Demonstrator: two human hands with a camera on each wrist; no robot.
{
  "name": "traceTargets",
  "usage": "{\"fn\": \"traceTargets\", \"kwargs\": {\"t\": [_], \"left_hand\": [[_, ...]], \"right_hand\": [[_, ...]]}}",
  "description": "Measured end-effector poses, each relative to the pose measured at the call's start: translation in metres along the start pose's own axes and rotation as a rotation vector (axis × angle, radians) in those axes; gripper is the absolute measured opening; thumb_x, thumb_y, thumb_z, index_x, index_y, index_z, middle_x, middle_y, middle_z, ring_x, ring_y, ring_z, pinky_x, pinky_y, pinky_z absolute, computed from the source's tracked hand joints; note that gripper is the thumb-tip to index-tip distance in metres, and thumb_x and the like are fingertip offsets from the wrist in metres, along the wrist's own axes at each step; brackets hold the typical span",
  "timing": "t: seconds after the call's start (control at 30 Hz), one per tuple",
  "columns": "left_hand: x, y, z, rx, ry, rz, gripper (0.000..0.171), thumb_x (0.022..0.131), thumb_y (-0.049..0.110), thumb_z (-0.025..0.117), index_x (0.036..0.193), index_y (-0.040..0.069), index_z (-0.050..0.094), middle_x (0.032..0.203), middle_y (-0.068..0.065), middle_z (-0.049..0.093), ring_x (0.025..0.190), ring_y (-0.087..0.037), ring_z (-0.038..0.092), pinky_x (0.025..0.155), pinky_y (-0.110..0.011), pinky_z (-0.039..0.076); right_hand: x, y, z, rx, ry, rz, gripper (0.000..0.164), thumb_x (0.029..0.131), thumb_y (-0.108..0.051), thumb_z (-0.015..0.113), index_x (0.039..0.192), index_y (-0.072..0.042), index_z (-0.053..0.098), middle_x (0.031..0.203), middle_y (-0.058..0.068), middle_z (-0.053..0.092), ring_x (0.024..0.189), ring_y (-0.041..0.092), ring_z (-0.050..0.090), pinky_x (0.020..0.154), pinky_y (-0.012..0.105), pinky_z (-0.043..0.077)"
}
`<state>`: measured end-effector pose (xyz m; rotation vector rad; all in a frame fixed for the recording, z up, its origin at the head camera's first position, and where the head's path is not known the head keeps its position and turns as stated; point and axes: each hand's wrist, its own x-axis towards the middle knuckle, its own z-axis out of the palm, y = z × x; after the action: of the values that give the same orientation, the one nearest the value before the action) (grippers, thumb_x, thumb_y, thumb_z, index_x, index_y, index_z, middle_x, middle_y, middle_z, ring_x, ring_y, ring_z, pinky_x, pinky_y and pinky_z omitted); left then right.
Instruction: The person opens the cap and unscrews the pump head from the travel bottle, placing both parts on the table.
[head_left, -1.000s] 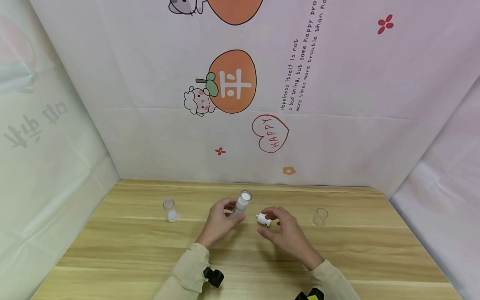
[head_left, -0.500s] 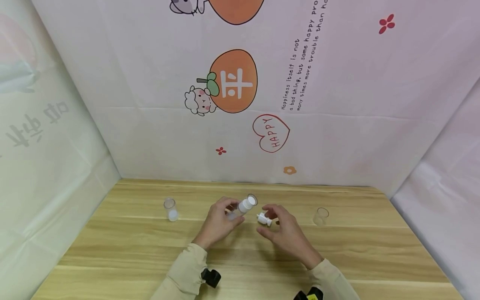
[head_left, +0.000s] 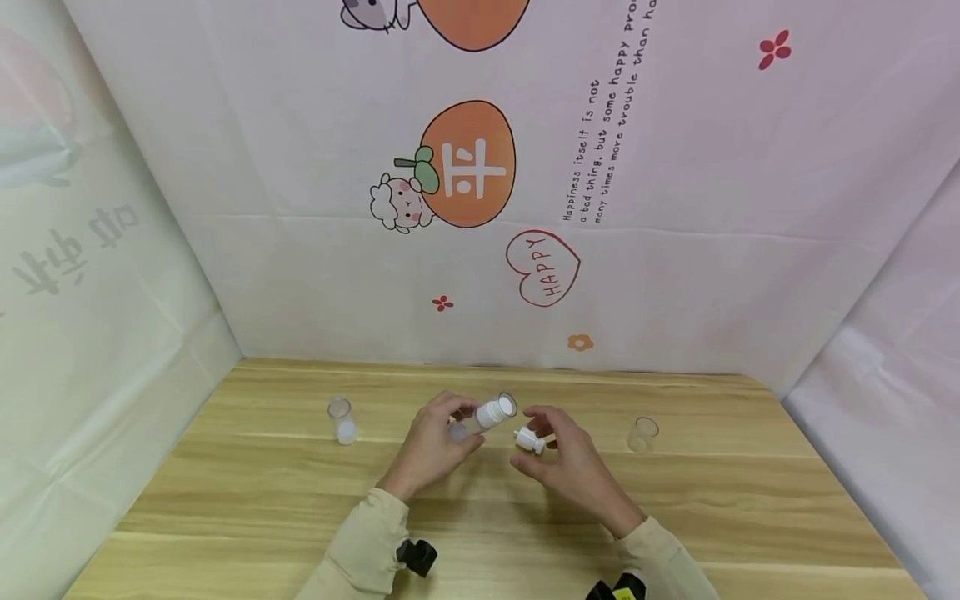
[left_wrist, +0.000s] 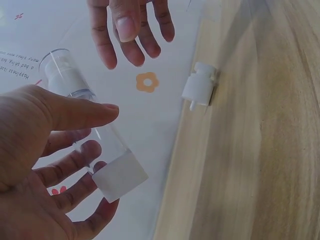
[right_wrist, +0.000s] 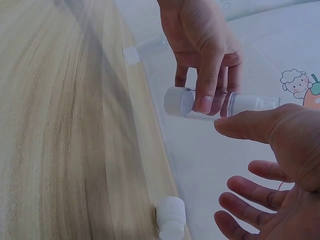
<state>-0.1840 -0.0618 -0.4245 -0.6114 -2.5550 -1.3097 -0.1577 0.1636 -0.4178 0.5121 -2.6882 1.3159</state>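
A clear pump bottle (head_left: 492, 413) with a white top, a clear cap and a white base is gripped by my left hand (head_left: 427, 447). It is held above the table, tilted with its capped end toward the right. In the left wrist view my thumb and fingers lie around the bottle's clear body (left_wrist: 112, 137). A loose white pump head (head_left: 529, 440) lies on its side on the table. My right hand (head_left: 572, 465) hovers by it, thumb and fingers spread, holding nothing. The right wrist view shows a gap between these fingers and the pump head (right_wrist: 171, 217).
On the wood-grain table (head_left: 262, 500), a clear bottle with a white bottom (head_left: 342, 421) stands at the left. A small clear cap (head_left: 642, 434) stands at the right. A printed white cloth (head_left: 337, 292) hangs behind the table's back edge and along both sides.
My left hand has tipped the bottle from nearly upright over to the right, bringing its capped end toward my right hand. The right hand has barely moved; the pump head stays in place.
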Motion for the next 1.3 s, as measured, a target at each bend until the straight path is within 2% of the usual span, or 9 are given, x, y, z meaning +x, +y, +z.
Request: {"fn": "traceTargets", "kwargs": {"t": [0.23,0.93,1.1,1.3], "left_hand": [[-0.001,0.005,-0.006,0.037,0.002,0.015,0.038,0.079,0.007,0.087,0.114,0.007,0.071,0.107,-0.003,0.065,0.100,-0.021,0.062,0.088,-0.042,0.051],[-0.004,0.010,-0.014,0.128,-0.059,0.042,0.033,0.080,0.009,0.086,0.110,0.009,0.073,0.106,-0.007,0.065,0.100,-0.028,0.060,0.085,-0.044,0.049],[-0.005,0.009,-0.014,0.136,-0.072,0.053,0.032,0.079,0.007,0.086,0.108,0.009,0.073,0.107,-0.005,0.065,0.101,-0.030,0.060,0.086,-0.043,0.050],[-0.006,0.008,-0.012,0.159,-0.104,0.042,0.031,0.079,0.008,0.085,0.107,0.010,0.073,0.107,-0.003,0.066,0.100,-0.025,0.059,0.085,-0.043,0.050]], "right_hand": [[0.001,-0.001,0.000,0.000,0.001,-0.036,0.065,0.083,-0.018,0.087,0.136,-0.002,0.055,0.116,0.010,0.063,0.108,0.033,0.061,0.089,0.047,0.054],[0.004,-0.011,-0.001,0.048,-0.008,-0.088,0.070,0.080,-0.011,0.088,0.138,0.000,0.052,0.120,0.011,0.061,0.108,0.035,0.061,0.088,0.052,0.054],[0.004,-0.010,0.000,0.041,0.004,-0.115,0.068,0.078,-0.010,0.089,0.137,-0.003,0.054,0.120,0.010,0.063,0.107,0.033,0.062,0.087,0.050,0.055],[0.004,-0.010,0.002,0.037,0.013,-0.152,0.067,0.077,-0.005,0.089,0.135,-0.003,0.054,0.116,0.009,0.064,0.102,0.030,0.063,0.083,0.045,0.056]]}}
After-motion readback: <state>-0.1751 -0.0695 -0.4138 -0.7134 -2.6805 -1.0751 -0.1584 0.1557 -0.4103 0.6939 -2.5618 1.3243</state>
